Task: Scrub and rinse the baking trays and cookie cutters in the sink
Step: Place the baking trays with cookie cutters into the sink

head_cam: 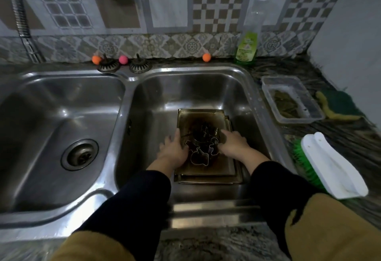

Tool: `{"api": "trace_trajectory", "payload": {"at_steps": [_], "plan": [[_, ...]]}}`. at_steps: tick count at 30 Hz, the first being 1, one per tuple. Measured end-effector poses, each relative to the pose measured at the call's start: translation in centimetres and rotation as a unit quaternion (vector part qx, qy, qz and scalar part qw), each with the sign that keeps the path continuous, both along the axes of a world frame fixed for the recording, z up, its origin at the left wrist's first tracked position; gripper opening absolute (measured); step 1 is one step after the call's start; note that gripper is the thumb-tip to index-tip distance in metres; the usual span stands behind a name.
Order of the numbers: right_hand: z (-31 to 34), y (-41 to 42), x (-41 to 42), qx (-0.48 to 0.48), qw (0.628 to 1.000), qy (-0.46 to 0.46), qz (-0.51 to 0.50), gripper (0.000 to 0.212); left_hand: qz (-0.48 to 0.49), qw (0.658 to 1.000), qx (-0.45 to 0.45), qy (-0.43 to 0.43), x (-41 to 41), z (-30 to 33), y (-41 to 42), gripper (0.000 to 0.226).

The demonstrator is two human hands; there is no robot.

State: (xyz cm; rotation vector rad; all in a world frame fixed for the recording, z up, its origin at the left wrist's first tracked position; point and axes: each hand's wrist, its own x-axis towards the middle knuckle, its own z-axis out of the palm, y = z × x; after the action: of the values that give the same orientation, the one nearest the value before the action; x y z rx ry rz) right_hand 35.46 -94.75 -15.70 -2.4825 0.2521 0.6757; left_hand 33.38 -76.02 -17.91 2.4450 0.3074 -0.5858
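Hands (204,147) flanking cookie cutters (203,145) on tray (198,114)

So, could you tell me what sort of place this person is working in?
Most likely a home kitchen, at the washing-up spot. A steel double-bowl sink is set in a stone-look counter against a patterned tiled wall, a green dish-soap bottle stands behind it, and a scrub brush and sponge lie to the right.

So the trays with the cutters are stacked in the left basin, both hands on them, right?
Not quite. The head view shows the trays and cutters in the right basin; the left basin holds none. Left hand and right hand are on them.
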Motion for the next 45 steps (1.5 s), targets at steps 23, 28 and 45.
{"api": "trace_trajectory", "payload": {"at_steps": [23,28,45], "plan": [[-1.3,3.4,1.5,-0.065,0.978,-0.110,0.166,0.034,-0.109,0.982,0.084,-0.126,1.2,0.1,-2.1,0.054],[1.5,6.3,2.6,-0.036,0.970,-0.160,0.178,0.035,-0.053,0.981,0.085,-0.167,1.6,2.8,0.9,0.049],[-0.2,15.2,2.7,0.114,0.977,-0.127,0.127,0.038,0.005,0.978,0.199,-0.063,1.7,3.0,6.5,0.034]]}}
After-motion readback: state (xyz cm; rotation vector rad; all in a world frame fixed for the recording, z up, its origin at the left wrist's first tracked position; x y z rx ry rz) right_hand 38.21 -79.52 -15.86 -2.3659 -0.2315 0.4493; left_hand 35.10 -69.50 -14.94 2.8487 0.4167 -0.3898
